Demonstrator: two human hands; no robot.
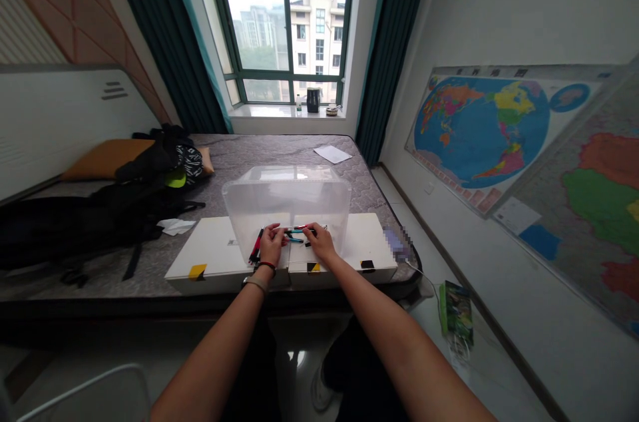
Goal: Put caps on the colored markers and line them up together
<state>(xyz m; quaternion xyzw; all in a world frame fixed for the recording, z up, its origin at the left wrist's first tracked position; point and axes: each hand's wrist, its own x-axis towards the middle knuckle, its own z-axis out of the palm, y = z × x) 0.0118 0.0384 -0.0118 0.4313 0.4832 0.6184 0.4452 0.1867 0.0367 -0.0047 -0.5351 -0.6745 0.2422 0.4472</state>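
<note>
A clear plastic bin (287, 199) lies tipped on its side, its opening toward me, on two white boxes (204, 242). Inside its mouth my left hand (272, 244) has its fingers closed round the left end of a teal pen (295, 231). The fingers of my right hand (319, 240) pinch the right end of that pen. Red and black pens (256, 245) lie beside my left hand. Another blue pen (295, 239) is just below the held one. Small dark pieces near my right fingertips are too small to name.
The boxes rest on a grey mattress (239, 149). Dark clothes and bags (74, 219) are heaped at the left, near a white tissue (176, 227). A paper sheet (333, 154) lies toward the window. A phone-like item (397, 243) is at the right edge.
</note>
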